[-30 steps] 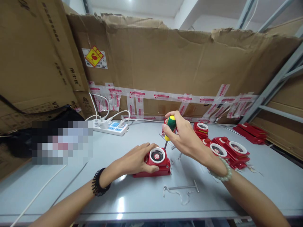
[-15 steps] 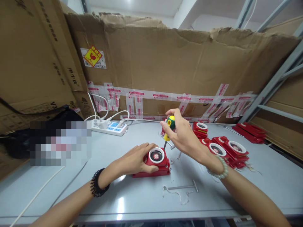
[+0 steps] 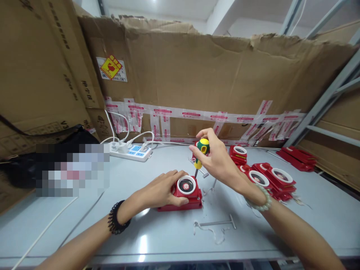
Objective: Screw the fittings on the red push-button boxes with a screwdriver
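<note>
In the middle of the table lies a red box-shaped device (image 3: 194, 202) with a round window in a white ring (image 3: 186, 185). My left hand (image 3: 160, 189) is closed around its left part, fingers behind and thumb along the near side. My right hand (image 3: 215, 153) grips a screwdriver (image 3: 203, 147) by its green and yellow handle. The screwdriver stands nearly upright, its shaft coming down at the device's far right corner by the ring. Its tip is too small to make out. A metal T-shaped rod (image 3: 215, 223) with a thin white cord lies nearer the table's front.
More red devices with white rings (image 3: 258, 178) stand to the right, and red housings (image 3: 298, 157) lie at the far right. A white power strip (image 3: 137, 153) with plugged cables sits at the back left. A taped cardboard sheet (image 3: 191, 82) walls off the back.
The screwdriver handle has turned in my right hand, showing different green and yellow faces. My left hand and the red device stay in place.
</note>
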Action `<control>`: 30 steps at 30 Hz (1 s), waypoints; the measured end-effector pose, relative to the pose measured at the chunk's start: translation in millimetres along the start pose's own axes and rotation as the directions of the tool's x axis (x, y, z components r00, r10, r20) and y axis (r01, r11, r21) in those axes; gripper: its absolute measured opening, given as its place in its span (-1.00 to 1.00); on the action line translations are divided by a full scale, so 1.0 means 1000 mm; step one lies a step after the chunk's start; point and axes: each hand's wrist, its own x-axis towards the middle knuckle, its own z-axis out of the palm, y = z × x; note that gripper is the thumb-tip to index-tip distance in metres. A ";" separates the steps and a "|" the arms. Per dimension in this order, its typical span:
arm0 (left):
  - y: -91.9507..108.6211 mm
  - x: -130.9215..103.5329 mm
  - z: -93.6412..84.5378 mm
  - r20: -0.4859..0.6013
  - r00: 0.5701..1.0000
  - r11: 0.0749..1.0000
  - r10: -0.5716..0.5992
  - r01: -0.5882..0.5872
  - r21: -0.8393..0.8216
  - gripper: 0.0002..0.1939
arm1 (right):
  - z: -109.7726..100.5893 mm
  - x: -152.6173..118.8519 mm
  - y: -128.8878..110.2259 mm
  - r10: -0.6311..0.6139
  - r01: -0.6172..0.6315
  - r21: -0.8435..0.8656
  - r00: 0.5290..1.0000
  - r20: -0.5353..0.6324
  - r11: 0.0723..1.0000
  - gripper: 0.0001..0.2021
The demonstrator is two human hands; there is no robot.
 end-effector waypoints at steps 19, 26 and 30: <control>0.001 0.000 -0.001 0.006 1.000 1.000 -0.004 0.004 0.006 -0.49 | -0.003 -0.003 0.004 0.001 0.007 -0.082 0.995 0.098 0.997 -0.73; 0.002 0.000 -0.002 0.008 1.000 1.000 -0.010 0.010 0.006 -0.50 | -0.005 -0.004 0.006 -0.011 0.016 -0.061 0.998 0.070 0.998 -0.72; 0.002 0.000 -0.002 0.009 1.000 1.000 -0.015 0.014 0.015 -0.48 | -0.006 -0.004 0.004 -0.023 0.026 -0.048 0.997 0.069 0.999 -0.72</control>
